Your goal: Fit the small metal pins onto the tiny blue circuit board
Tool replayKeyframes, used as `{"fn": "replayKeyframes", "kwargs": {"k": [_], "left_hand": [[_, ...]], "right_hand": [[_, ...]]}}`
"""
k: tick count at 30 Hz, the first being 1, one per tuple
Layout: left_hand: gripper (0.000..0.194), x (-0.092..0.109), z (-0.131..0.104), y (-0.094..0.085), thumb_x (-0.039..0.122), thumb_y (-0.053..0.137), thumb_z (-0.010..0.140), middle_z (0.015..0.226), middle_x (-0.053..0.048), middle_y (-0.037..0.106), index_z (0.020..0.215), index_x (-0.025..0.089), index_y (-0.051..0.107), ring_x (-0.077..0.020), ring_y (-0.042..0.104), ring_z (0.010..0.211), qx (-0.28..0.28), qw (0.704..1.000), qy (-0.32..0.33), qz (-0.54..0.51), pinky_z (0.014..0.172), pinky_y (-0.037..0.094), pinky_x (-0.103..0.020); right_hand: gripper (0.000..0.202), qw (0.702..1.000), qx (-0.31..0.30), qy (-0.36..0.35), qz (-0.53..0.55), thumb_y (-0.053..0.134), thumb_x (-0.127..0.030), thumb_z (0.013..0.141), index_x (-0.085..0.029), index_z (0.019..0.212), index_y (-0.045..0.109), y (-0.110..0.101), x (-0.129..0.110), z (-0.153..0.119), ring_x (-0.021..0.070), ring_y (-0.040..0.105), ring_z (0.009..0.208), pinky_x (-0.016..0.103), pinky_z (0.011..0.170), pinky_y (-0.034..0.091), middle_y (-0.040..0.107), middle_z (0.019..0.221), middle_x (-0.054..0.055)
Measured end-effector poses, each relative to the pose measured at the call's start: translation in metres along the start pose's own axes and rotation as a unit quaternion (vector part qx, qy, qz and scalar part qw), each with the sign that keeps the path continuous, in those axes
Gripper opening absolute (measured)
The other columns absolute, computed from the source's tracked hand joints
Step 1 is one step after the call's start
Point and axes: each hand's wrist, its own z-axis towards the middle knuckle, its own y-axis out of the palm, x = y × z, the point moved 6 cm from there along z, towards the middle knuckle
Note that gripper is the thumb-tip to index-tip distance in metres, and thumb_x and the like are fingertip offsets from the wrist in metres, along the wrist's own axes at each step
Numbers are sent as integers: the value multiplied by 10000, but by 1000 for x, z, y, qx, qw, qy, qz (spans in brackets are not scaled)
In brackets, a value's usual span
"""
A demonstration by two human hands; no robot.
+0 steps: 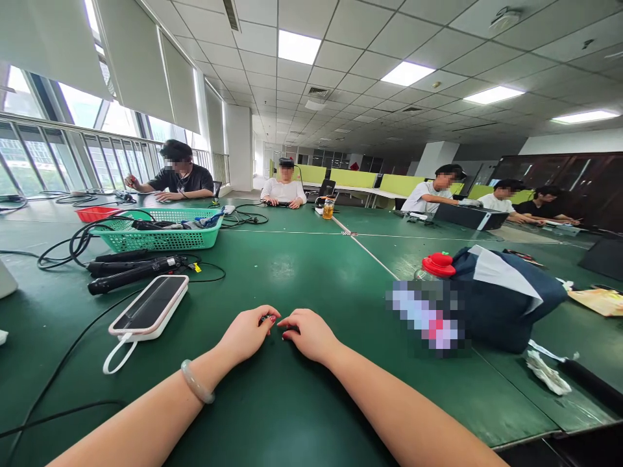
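My left hand (249, 332), with a pale bangle (196, 383) on its wrist, is closed above the green table. Its thumb and fingers pinch a small dark thing (265, 318), mostly hidden and too small to name. Just to the right, my right hand (311, 334) curves inward with its fingertips close to the left ones. A narrow gap shows between its thumb and index finger, and I see nothing held there. A phone (152, 303) lies on a white block with a looped strap, left of my left hand.
Black cables and dark handheld devices (134, 269) lie before a green basket (160, 240). At right are a red-lidded jar (438, 264), a dark cloth bag (506, 295) and crumpled tissue (548, 373). An amber bottle (328, 207) stands farther back. Several people sit around the table.
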Motion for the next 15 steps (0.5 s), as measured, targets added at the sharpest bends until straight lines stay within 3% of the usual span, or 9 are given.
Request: {"fn": "replayKeyframes", "kwargs": {"k": [5, 15], "left_hand": [[287, -2, -1, 6, 316, 382, 788, 622, 12, 587, 914, 205, 615, -129, 522, 528, -16, 999, -16, -36, 491, 386, -215], [296, 0, -2, 18, 348, 411, 799, 750, -20, 656, 963, 176, 587, -144, 615, 675, -60, 984, -13, -165, 673, 505, -267]], "right_hand": [[155, 1000, -5, -1, -5, 618, -223, 784, -256, 914, 696, 0, 0, 1, 150, 561, 840, 240, 770, 416, 626, 857, 16], [68, 1000, 3, -12, 1, 615, -194, 784, -219, 787, 679, -1, 0, 2, 135, 551, 779, 232, 707, 408, 603, 781, 7]]}}
